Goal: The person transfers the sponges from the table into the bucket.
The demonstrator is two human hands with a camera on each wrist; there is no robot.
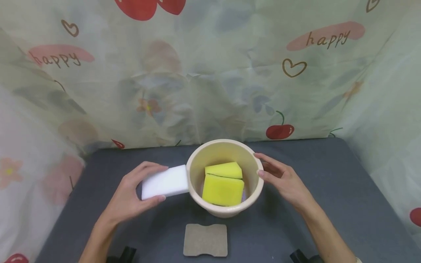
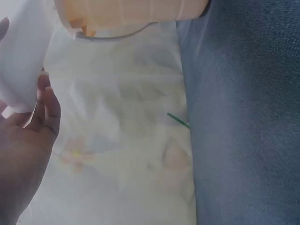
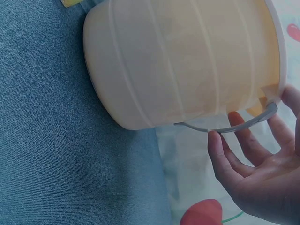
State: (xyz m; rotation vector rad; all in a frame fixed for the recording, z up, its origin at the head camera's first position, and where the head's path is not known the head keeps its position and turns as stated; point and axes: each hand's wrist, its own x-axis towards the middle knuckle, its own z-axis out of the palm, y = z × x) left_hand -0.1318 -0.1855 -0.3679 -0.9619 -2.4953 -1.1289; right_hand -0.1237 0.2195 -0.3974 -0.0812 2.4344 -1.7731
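Note:
My left hand (image 1: pixel 129 191) grips a white sponge block (image 1: pixel 166 181) between thumb and fingers. The block's right end is right at the rim of a cream bucket (image 1: pixel 227 210) in the head view. Two yellow sponges (image 1: pixel 223 190) lie inside the bucket, with a bit of something pale purple showing beside them. My right hand (image 1: pixel 286 180) holds the bucket's right rim, with fingertips and thumb over the edge. In the right wrist view, its other fingers are by the grey handle (image 3: pixel 239 126), which hangs down the bucket's side.
A flat grey-beige sponge (image 1: pixel 205 241) with notched long sides lies on the dark table (image 1: pixel 329 175) in front of the bucket. Printed cloth (image 1: pixel 210 102) with cherries and hearts closes off the back and both sides.

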